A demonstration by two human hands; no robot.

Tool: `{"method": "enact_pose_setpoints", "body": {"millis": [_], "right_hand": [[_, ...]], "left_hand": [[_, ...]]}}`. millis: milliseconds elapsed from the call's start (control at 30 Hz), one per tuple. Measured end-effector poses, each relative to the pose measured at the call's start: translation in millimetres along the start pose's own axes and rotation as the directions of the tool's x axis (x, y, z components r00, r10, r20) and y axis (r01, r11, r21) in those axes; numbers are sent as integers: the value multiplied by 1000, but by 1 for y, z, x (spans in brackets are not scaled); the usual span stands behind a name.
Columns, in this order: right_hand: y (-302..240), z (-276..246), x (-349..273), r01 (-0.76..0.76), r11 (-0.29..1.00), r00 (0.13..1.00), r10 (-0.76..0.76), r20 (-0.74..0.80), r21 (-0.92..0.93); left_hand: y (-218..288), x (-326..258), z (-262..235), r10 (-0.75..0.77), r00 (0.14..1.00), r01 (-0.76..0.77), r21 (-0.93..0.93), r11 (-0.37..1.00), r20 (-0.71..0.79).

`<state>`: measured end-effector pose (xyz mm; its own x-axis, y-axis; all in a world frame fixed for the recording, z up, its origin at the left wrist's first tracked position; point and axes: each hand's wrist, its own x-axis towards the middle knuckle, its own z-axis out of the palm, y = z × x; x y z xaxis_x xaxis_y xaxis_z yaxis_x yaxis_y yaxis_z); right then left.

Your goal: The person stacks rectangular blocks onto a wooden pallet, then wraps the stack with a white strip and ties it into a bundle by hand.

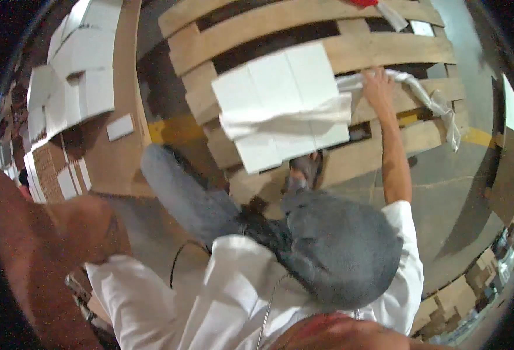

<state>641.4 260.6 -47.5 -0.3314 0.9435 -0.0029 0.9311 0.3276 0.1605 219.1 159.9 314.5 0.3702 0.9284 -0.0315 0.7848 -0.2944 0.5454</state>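
My right arm reaches out over a wooden pallet [268, 26]. The right hand [379, 87] is closed round a twisted strip of white plastic film [423, 93], whose loose end trails over the pallet's right side. Just left of that hand, a block of white boxes or panels [292, 73] lies on the slats. A bunched white band [286, 119] crosses its top, its right end close to the film. My left arm [76, 233] is bent up close to the camera, large and blurred. The left hand itself does not show.
White cartons [87, 76] and brown cardboard [128, 70] are stacked along the left. A red thing [362, 2] lies at the pallet's far edge. My foot [305, 170] stands at the near slats. More cardboard pieces [455, 297] lie at lower right.
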Motion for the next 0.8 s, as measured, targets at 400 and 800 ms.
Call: {"method": "enact_pose_setpoints", "body": {"millis": [400, 800], "right_hand": [[20, -14, 0, -4, 994, 1000, 1, 26, 109], [70, -40, -1, -148, 900, 963, 36, 266, 411]], "left_hand": [[-14, -15, -6, 132, 989, -124, 109, 986, -72], [-9, -7, -9, 148, 966, -111, 180, 977, -210]]}}
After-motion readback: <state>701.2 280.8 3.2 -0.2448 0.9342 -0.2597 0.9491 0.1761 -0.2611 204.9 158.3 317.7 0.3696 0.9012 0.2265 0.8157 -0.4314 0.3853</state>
